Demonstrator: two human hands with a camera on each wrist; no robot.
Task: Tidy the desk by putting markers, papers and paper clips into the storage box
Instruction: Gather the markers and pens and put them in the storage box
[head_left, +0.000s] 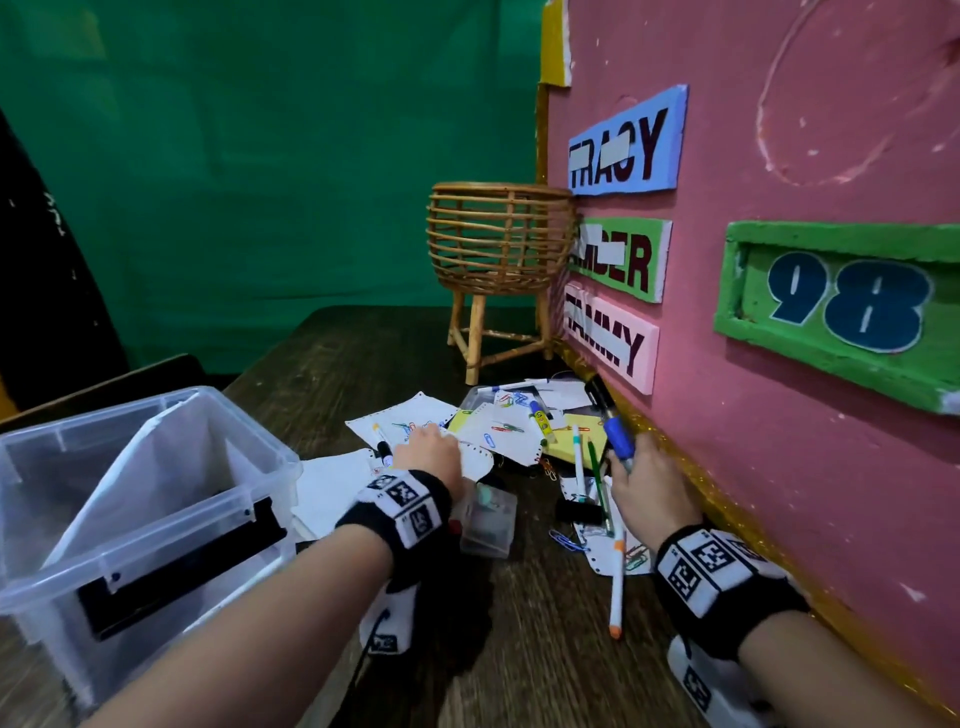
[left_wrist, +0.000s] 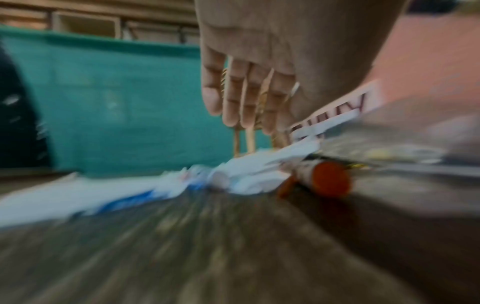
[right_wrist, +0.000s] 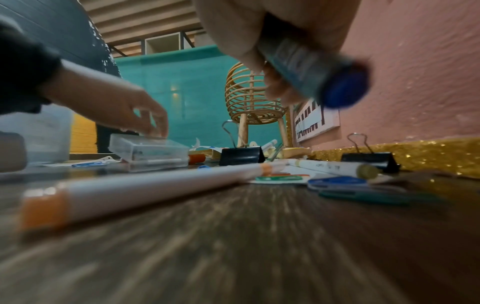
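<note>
While the right hand (head_left: 649, 488) curls its grip round a blue marker (head_left: 615, 426) and holds it up off the worktop (head_left: 519, 649), close against the pink wall (head_left: 805, 467), the left hand (head_left: 428, 449) is out over the heap of papers (head_left: 498, 436), fingers (left_wrist: 231, 98) straight and relaxed, holding nothing. Whether those fingertips touch the sheet below, the blur won't say. Coloured paper clips (head_left: 506, 427) lie scattered across the papers, more of them down near the right wrist. An orange-tipped marker (head_left: 617, 582) lies flat on the wood just left of the right forearm, and a green pen (head_left: 597, 478) rests beside a white one further in. Two black binder clips (right_wrist: 241, 155) stand among the clutter. A small clear case (head_left: 488, 525) sits just right of the left wrist. Over on the left, the clear storage box (head_left: 156, 551) stands open, well apart from the heap, with a white sheet leaning inside it. At the back, a rattan basket (head_left: 498, 234) on legs stands against the wall.
</note>
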